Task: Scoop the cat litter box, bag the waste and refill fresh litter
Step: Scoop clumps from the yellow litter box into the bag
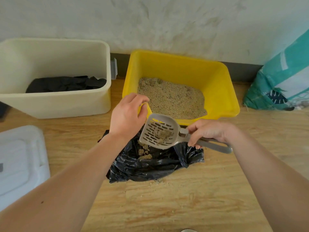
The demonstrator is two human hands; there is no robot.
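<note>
- The fingers of the right hand (209,133) are closed around the handle of the grey scoop (160,131), at the centre of the frame.
- The fingers of the left hand (127,116) are half curled at the near left corner of the yellow litter box (220,91); whether they pinch its rim cannot be told.
- A clump lies in the scoop, above the open black bag (150,166) on the bench (167,206).
- The person should probably tip the scoop slowly, low over the bag mouth, because grains already lie spilled beside it.

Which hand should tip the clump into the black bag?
The right hand, probably: it already holds the scoop with the clump right above the open black bag. The left hand holds no scoop.
</note>
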